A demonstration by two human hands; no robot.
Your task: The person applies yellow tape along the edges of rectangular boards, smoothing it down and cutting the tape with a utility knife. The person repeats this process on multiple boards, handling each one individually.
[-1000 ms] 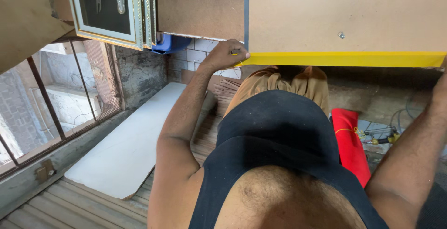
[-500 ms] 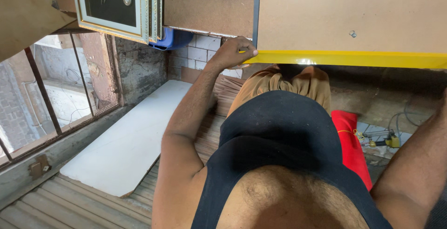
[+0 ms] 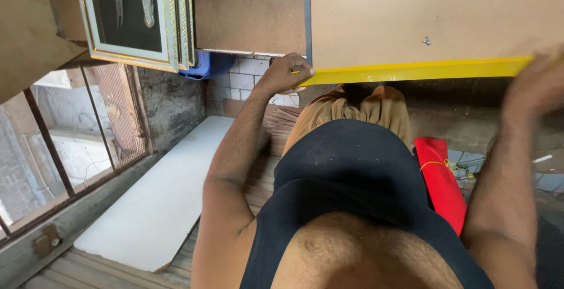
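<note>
A wide brown board [image 3: 435,18] with a yellow front edge [image 3: 411,71] spans the top of the view, held level at the person's waist by both hands — one at each end, so the long panel is steadied across its span. The left hand [image 3: 286,72] is curled closed around the board's near-left corner, by the start of the yellow strip. The right hand [image 3: 537,83] is at the edge's far right end, blurred; whether it grips or merely presses cannot be told. A second brown panel [image 3: 249,9] sits just beside the board on the left. Beyond it, framed pictures [image 3: 138,15] stand stacked on edge. A white sheet [image 3: 158,201] lies flat on the slatted floor by the barred window [image 3: 53,142]. A red flat package [image 3: 440,180] — no label readable — lies at the right; a blue tub [image 3: 205,65] is tucked under the frames.
</note>
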